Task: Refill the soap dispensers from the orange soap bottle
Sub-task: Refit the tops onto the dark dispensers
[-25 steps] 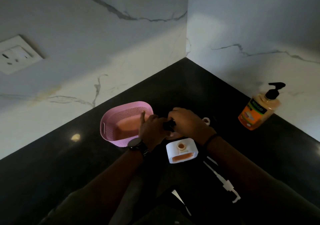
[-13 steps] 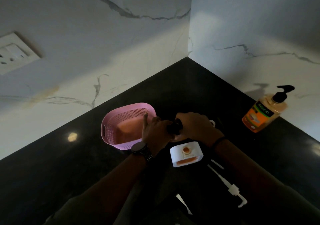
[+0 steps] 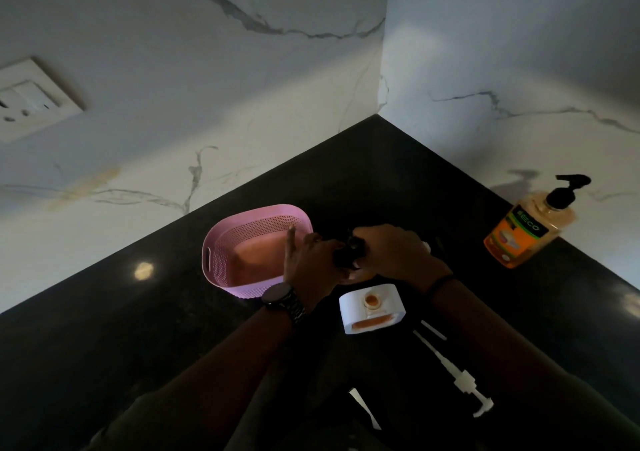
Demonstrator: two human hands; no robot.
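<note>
1. Dark stone counter (image 3: 104, 346): wide open room at the left, in front of the pink perforated plastic basket (image 3: 221, 260).
2. Centre crowded: white square soap dispenser (image 3: 372, 308), loose white pump (image 3: 460, 378) lying beside it.
3. Orange pump bottle (image 3: 523, 232) stands well apart against the right marble wall.

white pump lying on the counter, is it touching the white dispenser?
Apart. The head view shows the white pump lying on the black counter nearer the person, with a dark strip of counter between its tube end and the open white dispenser.
</note>
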